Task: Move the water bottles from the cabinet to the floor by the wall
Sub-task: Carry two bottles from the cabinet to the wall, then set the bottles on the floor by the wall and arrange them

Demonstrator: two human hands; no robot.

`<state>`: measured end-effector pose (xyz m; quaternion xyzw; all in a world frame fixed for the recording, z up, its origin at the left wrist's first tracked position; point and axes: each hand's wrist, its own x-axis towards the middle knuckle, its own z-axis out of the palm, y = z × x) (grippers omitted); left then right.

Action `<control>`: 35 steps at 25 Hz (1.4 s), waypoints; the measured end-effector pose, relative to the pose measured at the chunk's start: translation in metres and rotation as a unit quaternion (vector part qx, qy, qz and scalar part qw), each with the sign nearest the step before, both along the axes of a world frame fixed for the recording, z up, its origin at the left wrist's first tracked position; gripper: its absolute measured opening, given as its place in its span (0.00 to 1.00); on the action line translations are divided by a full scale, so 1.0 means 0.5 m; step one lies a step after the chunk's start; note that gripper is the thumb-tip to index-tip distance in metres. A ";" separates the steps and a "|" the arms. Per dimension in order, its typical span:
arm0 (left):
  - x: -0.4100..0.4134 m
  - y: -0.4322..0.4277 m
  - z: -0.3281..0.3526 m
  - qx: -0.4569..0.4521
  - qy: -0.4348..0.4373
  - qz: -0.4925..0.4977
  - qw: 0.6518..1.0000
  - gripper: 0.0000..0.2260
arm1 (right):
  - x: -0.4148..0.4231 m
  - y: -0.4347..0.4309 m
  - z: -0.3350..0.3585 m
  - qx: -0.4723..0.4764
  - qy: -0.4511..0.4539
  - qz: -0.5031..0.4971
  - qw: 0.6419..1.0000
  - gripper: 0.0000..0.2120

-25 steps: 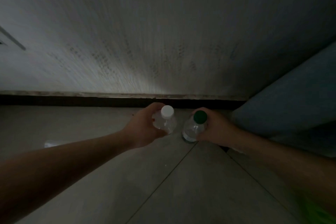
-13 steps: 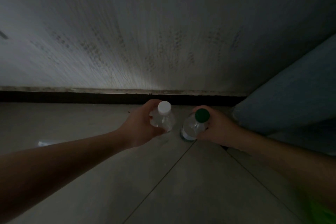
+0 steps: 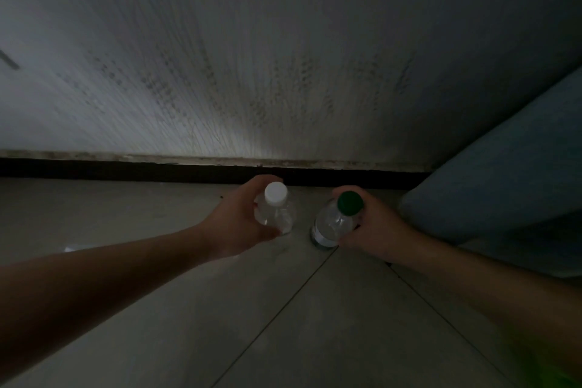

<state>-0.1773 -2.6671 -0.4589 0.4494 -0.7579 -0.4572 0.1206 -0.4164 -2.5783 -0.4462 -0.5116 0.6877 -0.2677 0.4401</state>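
Both hands reach out low in front of me, each wrapped round a small clear water bottle. My left hand (image 3: 234,224) has its fingers and thumb curled round the body of the white-capped bottle (image 3: 277,214), which stands about upright. I cannot tell whether its base touches the floor, as my palm and thumb cover it. My right hand (image 3: 374,230) grips the green-capped bottle (image 3: 330,225) just under its cap. That bottle leans with its top toward the right, its base down on the tiled floor (image 3: 346,324) right at the end of a grout line (image 3: 293,296). The two bottles are near each other with a gap between them. Close behind them a dark skirting board (image 3: 126,168) runs along the foot of a pale, streaked wall (image 3: 252,57). To the right of my right hand a blue-grey bulk (image 3: 504,167) rises beside the wall; the light is too dim to say what it is.
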 end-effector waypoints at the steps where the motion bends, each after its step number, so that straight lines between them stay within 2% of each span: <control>1: 0.001 0.000 0.003 0.001 0.002 0.000 1.000 0.33 | -0.002 0.000 -0.001 0.003 -0.002 0.000 1.000 0.31; 4: 0.001 -0.002 0.011 0.006 0.008 -0.003 1.000 0.35 | -0.005 0.001 0.009 0.004 0.006 -0.009 1.000 0.39; 10: 0.006 0.004 0.059 -0.008 0.007 -0.005 1.000 0.42 | -0.005 0.001 0.056 0.019 -0.006 -0.021 1.000 0.42; 14: -0.002 -0.009 0.145 -0.069 -0.051 -0.046 0.995 0.44 | 0.000 -0.008 0.113 0.020 0.007 0.008 1.000 0.43; 19: 0.009 0.002 0.292 -0.094 -0.086 -0.051 0.991 0.40 | 0.013 -0.026 0.244 0.010 0.036 0.013 0.999 0.40; 26: 0.054 0.012 0.590 -0.140 -0.142 -0.058 0.978 0.30 | 0.046 -0.004 0.535 0.044 0.044 0.000 0.998 0.33; 31: 0.072 0.034 0.826 -0.181 -0.188 -0.073 0.963 0.29 | 0.075 0.016 0.791 0.018 0.154 0.021 0.988 0.29; 35: 0.093 0.047 1.021 -0.218 -0.220 -0.071 0.948 0.27 | 0.097 0.027 0.988 0.029 0.195 0.006 0.980 0.25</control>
